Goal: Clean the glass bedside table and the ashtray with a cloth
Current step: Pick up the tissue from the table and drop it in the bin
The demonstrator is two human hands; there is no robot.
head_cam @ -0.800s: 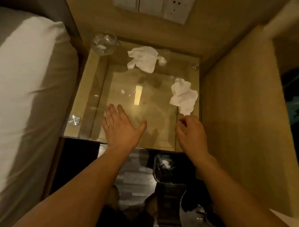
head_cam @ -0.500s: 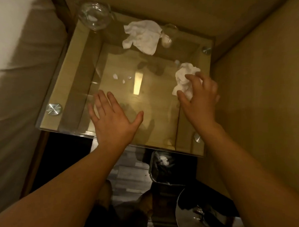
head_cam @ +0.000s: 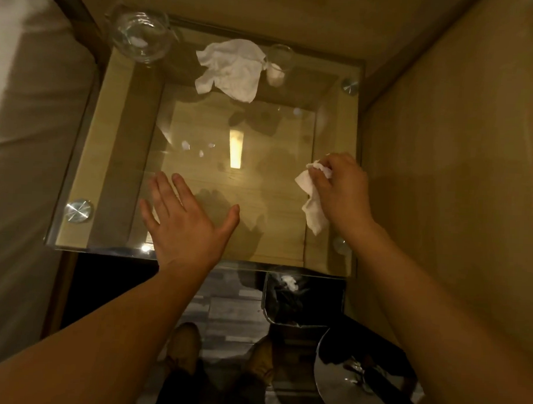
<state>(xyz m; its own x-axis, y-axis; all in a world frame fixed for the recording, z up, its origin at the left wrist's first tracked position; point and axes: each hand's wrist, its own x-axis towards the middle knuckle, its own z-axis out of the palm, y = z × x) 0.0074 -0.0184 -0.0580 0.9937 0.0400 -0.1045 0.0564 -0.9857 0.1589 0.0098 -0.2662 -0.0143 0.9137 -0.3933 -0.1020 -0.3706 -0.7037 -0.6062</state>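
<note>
The glass bedside table point(head_cam: 114, 152) fills the middle of the head view, with wood showing beneath its top. A clear glass ashtray point(head_cam: 139, 37) stands at its far left corner. My right hand point(head_cam: 343, 190) grips a crumpled white cloth point(head_cam: 311, 203) near the table's right edge; the cloth hangs down from my fingers. With fingers spread flat, my left hand point(head_cam: 184, 225) presses on the glass near the front edge. A second white cloth point(head_cam: 231, 69) lies at the back centre. A few small white scraps point(head_cam: 186, 145) sit on the glass.
A small clear glass point(head_cam: 277, 65) stands beside the back cloth. The bed point(head_cam: 24, 130) borders the table on the left, a wooden panel point(head_cam: 443, 179) on the right. Below the front edge are a bin point(head_cam: 297, 301) and a shiny round lid point(head_cam: 361, 383) on the floor.
My right hand closed on the right-hand cloth and lifted it toward the front right of the table. My left hand stayed flat on the glass. The camera leaned in closer.
</note>
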